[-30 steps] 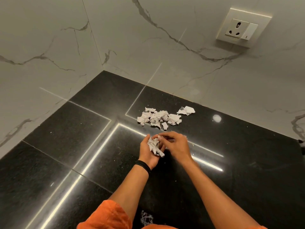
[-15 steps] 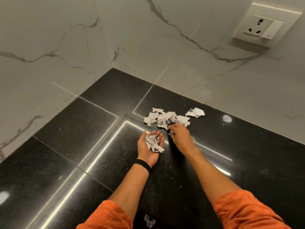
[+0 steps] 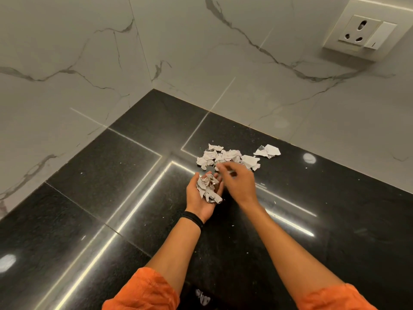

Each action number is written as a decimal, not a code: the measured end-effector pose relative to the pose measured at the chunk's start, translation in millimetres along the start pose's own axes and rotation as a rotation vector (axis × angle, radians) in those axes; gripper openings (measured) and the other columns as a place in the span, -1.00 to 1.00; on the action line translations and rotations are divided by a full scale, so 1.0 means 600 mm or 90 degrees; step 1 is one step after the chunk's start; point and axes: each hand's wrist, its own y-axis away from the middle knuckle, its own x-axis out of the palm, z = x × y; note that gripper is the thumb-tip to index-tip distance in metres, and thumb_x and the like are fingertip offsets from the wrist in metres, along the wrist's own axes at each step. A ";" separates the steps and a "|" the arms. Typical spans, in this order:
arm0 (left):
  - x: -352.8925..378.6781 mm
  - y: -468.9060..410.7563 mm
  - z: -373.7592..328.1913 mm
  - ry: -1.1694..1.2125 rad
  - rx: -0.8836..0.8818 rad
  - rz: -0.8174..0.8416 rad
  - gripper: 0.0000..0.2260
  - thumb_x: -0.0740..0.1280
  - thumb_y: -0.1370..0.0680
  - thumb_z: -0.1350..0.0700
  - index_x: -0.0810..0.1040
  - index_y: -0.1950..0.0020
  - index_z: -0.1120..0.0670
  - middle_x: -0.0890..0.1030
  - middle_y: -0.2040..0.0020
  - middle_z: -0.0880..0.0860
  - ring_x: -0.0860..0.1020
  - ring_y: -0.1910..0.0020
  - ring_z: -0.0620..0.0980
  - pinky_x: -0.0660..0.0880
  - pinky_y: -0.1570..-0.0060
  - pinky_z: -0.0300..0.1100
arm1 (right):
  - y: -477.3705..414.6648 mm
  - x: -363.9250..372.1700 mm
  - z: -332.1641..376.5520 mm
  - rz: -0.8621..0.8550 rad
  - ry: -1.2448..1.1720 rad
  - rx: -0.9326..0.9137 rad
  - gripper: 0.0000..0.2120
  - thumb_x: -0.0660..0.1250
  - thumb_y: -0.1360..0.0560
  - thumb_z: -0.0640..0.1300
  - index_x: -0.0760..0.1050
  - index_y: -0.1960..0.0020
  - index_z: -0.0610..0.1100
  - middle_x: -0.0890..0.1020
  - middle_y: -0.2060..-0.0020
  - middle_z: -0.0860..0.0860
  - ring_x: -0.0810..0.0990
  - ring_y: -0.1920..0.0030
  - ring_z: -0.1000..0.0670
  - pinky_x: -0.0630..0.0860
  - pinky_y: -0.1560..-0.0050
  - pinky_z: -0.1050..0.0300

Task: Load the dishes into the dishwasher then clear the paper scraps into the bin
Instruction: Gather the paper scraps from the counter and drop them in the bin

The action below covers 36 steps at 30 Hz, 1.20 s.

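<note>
Counter: we see a polished black stone counter (image 3: 89, 198) running into a corner where two white, grey-veined walls (image 3: 201, 63) meet. Bright strips of light reflect in its surface.
Pile: a pile of paper scraps (image 3: 225, 156) lies on the counter a little out from the back wall, to the right of the corner.
Lone scrap: a lone scrap (image 3: 268, 151) lies just right of the pile and nearer the back wall, with a narrow gap between them.
Left hand: our left hand (image 3: 193, 198) is palm up on the near side of the pile. Its fingers are loosely cupped and not closed over. We cannot tell whether its back touches the counter.
Wad: a wad of scraps (image 3: 207, 187), crumpled white and grey, sits in the left palm, reaching from the fingers to the heel of the hand.
Right hand: our right hand (image 3: 240, 184) is palm down just beside the left fingertips, with its fingers (image 3: 221, 167) at the near edge of the pile. They are blurred, so we cannot tell whether they pinch a scrap.
Wrist: a black wristband (image 3: 193, 218) circles the left wrist.
Sleeves: orange sleeves (image 3: 143, 289) cover both upper arms.
Socket: a socket plate (image 3: 359, 32) with a switch sits high on the back wall to the right, well apart from the pile.
</note>
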 end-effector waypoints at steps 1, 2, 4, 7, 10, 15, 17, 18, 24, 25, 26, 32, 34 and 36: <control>-0.001 0.001 -0.006 0.006 0.005 -0.013 -0.58 0.23 -0.63 -0.07 0.51 -0.37 0.17 0.63 -0.18 0.19 0.63 -0.11 0.13 0.53 -0.22 0.01 | -0.017 0.002 -0.002 -0.022 0.016 0.005 -0.83 0.36 -0.60 0.05 0.68 0.00 0.01 0.68 0.18 0.19 0.61 0.11 0.21 0.52 0.07 0.23; -0.004 0.000 -0.012 0.012 0.011 -0.024 -0.58 0.25 -0.62 -0.07 0.51 -0.37 0.16 0.63 -0.15 0.18 0.63 -0.09 0.12 0.53 -0.22 0.00 | -0.034 0.005 -0.007 -0.021 0.049 0.003 -0.83 0.35 -0.60 0.02 0.68 -0.02 -0.03 0.68 0.15 0.15 0.60 0.11 0.19 0.53 0.05 0.19; -0.010 -0.002 -0.021 0.023 0.022 -0.038 -0.60 0.26 -0.62 -0.07 0.54 -0.32 0.17 0.62 -0.17 0.17 0.62 -0.10 0.12 0.51 -0.25 0.01 | -0.061 0.014 -0.025 0.041 0.151 -0.025 -0.82 0.37 -0.58 -0.05 0.65 -0.14 -0.07 0.69 0.00 0.05 0.60 -0.03 0.07 0.51 -0.08 0.11; -0.019 -0.005 -0.031 0.022 0.034 -0.053 -0.64 0.25 -0.62 -0.07 0.58 -0.21 0.19 0.58 -0.25 0.18 0.58 -0.21 0.14 0.44 -0.36 0.01 | -0.069 0.032 -0.063 0.184 0.319 -0.078 -0.73 0.38 -0.56 -0.13 0.58 -0.25 -0.11 0.64 -0.14 -0.04 0.54 -0.18 -0.10 0.41 -0.22 0.04; -0.027 -0.007 -0.035 0.012 0.049 -0.066 -0.64 0.25 -0.63 -0.06 0.56 -0.23 0.20 0.58 -0.25 0.19 0.53 -0.33 0.16 0.41 -0.40 0.02 | -0.044 0.031 -0.089 0.169 0.336 -0.118 -0.86 0.33 -0.59 -0.18 0.61 -0.12 -0.12 0.62 -0.02 -0.04 0.52 -0.07 -0.12 0.43 -0.09 0.03; -0.026 -0.008 -0.030 -0.008 0.040 -0.064 -0.66 0.25 -0.64 -0.07 0.57 -0.17 0.18 0.58 -0.20 0.19 0.54 -0.30 0.17 0.44 -0.36 0.02 | -0.003 0.010 -0.070 -0.010 0.194 -0.044 -0.89 0.37 -0.59 -0.13 0.62 -0.09 -0.08 0.64 0.05 0.05 0.56 0.01 0.06 0.46 0.02 0.18; -0.023 -0.012 -0.023 -0.020 0.033 -0.053 -0.66 0.25 -0.63 -0.08 0.56 -0.18 0.17 0.59 -0.19 0.19 0.58 -0.23 0.15 0.47 -0.33 0.00 | 0.011 0.005 -0.043 -0.070 0.176 -0.079 -0.89 0.40 -0.57 -0.11 0.61 -0.09 -0.06 0.65 0.05 0.07 0.54 0.03 0.12 0.47 0.04 0.23; -0.023 -0.014 -0.019 -0.029 0.030 -0.043 -0.65 0.25 -0.62 -0.09 0.55 -0.20 0.17 0.60 -0.16 0.19 0.60 -0.16 0.13 0.46 -0.32 0.00 | 0.018 0.007 -0.032 -0.074 0.173 -0.115 -0.89 0.41 -0.57 -0.11 0.60 -0.09 -0.06 0.65 0.04 0.07 0.54 0.02 0.13 0.48 0.04 0.23; -0.019 -0.017 -0.017 -0.041 0.008 -0.025 -0.66 0.28 -0.60 -0.13 0.59 -0.09 0.14 0.64 -0.03 0.18 0.62 -0.01 0.13 0.51 -0.21 0.03 | 0.043 0.034 -0.004 0.166 0.164 -0.174 -0.85 0.35 -0.54 0.14 0.62 0.01 0.11 0.66 0.07 0.25 0.53 0.07 0.27 0.46 -0.10 0.01; -0.021 -0.014 -0.021 -0.032 0.012 -0.025 -0.70 0.30 -0.59 -0.11 0.60 -0.03 0.13 0.64 0.00 0.17 0.63 0.02 0.12 0.52 -0.19 0.03 | 0.041 0.037 -0.003 0.180 0.113 -0.148 -0.83 0.34 -0.55 0.14 0.65 0.01 0.10 0.67 0.08 0.25 0.55 0.08 0.26 0.48 -0.08 0.03; -0.024 -0.012 -0.026 -0.024 0.015 -0.018 -0.73 0.31 -0.59 -0.08 0.60 0.00 0.13 0.64 0.02 0.16 0.62 0.04 0.11 0.51 -0.19 0.02 | 0.037 0.037 0.002 0.164 0.034 -0.108 -0.84 0.35 -0.56 0.11 0.67 0.01 0.08 0.68 0.09 0.24 0.58 0.06 0.23 0.51 -0.06 0.07; -0.049 -0.001 -0.065 0.059 0.050 -0.043 -0.73 0.33 -0.59 -0.04 0.60 -0.07 0.16 0.65 -0.05 0.17 0.63 -0.05 0.12 0.52 -0.22 0.00 | -0.004 0.028 -0.022 0.045 -0.032 0.039 -0.86 0.40 -0.57 -0.05 0.68 -0.08 -0.04 0.70 0.05 0.12 0.64 0.03 0.15 0.59 0.00 0.09; -0.057 -0.001 -0.073 0.060 0.059 -0.056 -0.72 0.32 -0.60 -0.04 0.61 -0.09 0.16 0.65 -0.07 0.17 0.63 -0.06 0.12 0.54 -0.21 0.01 | 0.006 0.033 -0.041 0.195 0.101 -0.016 -0.74 0.44 -0.53 -0.10 0.64 -0.21 -0.05 0.67 -0.10 0.06 0.60 -0.08 0.07 0.55 -0.14 0.07; -0.063 0.000 -0.076 0.054 0.064 -0.066 -0.71 0.32 -0.60 -0.05 0.61 -0.12 0.17 0.66 -0.07 0.19 0.63 -0.07 0.13 0.55 -0.21 0.02 | 0.025 0.044 -0.057 0.275 0.244 -0.114 -0.73 0.43 -0.53 -0.13 0.62 -0.24 -0.06 0.62 -0.17 0.02 0.53 -0.16 -0.04 0.45 -0.20 0.09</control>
